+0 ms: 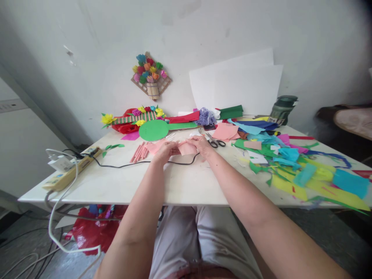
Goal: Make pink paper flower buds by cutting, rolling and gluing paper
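Observation:
Between my two hands is a small piece of pink crepe paper (187, 148), held just above the table. My left hand (169, 150) pinches its left edge, and my right hand (200, 144) grips its upper right side. Left of my left hand lie several pink rolled paper sticks (139, 152), with another pink paper piece (155, 146) beside them. Scissors (215, 142) with black handles rest just right of my right hand. Behind them is a stack of pink paper pieces (226, 131). A green paper disc (153, 130) lies beyond my left hand.
Colourful paper scraps (305, 174) cover the table's right side, near a dark green bottle (282, 110). A power strip (72, 170) sits at the left edge; its black cable (116, 167) runs toward my hands. Purple string (206, 116) and red paper (183, 117) lie along the wall.

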`<action>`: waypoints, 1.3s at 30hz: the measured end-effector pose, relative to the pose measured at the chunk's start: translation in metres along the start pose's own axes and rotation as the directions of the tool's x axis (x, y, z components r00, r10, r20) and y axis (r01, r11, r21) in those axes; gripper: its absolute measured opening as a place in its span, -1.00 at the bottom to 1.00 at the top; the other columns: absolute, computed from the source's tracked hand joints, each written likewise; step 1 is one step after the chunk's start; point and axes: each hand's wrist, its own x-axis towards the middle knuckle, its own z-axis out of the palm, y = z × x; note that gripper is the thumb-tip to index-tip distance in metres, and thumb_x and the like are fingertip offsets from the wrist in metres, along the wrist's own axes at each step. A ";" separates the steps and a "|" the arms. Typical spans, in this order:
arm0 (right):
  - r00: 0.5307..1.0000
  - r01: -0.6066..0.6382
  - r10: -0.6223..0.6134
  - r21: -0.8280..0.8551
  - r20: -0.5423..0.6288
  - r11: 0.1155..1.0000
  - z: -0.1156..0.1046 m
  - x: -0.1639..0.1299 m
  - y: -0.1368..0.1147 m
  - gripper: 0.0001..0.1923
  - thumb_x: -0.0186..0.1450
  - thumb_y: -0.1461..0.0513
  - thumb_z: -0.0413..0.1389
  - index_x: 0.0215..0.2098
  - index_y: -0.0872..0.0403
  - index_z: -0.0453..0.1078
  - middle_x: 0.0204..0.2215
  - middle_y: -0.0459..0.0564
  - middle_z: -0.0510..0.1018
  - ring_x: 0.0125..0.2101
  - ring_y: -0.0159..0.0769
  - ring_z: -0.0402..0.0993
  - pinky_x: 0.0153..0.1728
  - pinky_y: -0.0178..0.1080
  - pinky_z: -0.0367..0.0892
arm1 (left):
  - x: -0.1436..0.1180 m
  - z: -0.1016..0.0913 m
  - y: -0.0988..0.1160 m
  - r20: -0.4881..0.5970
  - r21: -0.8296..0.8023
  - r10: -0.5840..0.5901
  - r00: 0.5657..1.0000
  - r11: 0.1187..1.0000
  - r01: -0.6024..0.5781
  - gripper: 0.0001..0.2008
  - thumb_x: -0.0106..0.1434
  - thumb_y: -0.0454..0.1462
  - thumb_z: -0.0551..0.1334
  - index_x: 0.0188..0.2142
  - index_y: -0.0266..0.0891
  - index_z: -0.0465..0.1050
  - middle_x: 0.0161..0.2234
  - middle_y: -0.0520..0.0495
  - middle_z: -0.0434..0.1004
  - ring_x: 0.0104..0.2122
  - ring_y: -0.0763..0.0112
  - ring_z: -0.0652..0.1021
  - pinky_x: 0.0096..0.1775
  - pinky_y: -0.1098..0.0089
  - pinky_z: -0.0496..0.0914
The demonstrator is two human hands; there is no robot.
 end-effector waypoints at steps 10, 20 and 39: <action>0.999 0.026 -0.022 -0.093 0.046 0.995 0.000 -0.002 -0.003 -0.69 -0.07 0.02 0.25 -0.56 0.12 0.45 -0.64 -0.14 0.37 -0.52 -0.39 0.25 -0.43 -0.30 0.15 | -0.001 -0.001 0.000 0.017 0.002 -0.030 0.999 1.000 0.030 -0.70 -0.07 -0.12 0.34 -0.52 -0.35 0.41 -0.59 -0.06 0.46 -0.54 0.40 0.50 -0.38 0.37 0.39; 0.999 0.020 -0.015 -0.101 0.048 0.995 0.001 -0.003 -0.005 -0.69 -0.08 0.04 0.25 -0.55 0.13 0.45 -0.66 -0.17 0.33 -0.58 -0.45 0.16 -0.52 -0.33 0.06 | -0.002 0.002 0.001 -0.016 -0.080 -0.059 0.998 0.995 0.057 -0.73 -0.11 -0.18 0.37 -0.55 -0.33 0.38 -0.62 0.01 0.40 -0.58 0.47 0.45 -0.38 0.36 0.43; 0.993 -0.062 0.064 -0.019 0.096 0.998 -0.002 0.000 -0.004 -0.74 -0.11 0.12 0.26 -0.52 0.13 0.48 -0.57 -0.09 0.49 -0.53 -0.41 0.32 -0.47 -0.33 0.18 | -0.001 -0.004 0.000 0.013 0.146 0.038 0.999 0.988 -0.039 -0.63 -0.11 -0.07 0.39 -0.50 -0.33 0.39 -0.55 -0.02 0.46 -0.48 0.45 0.49 -0.28 0.35 0.39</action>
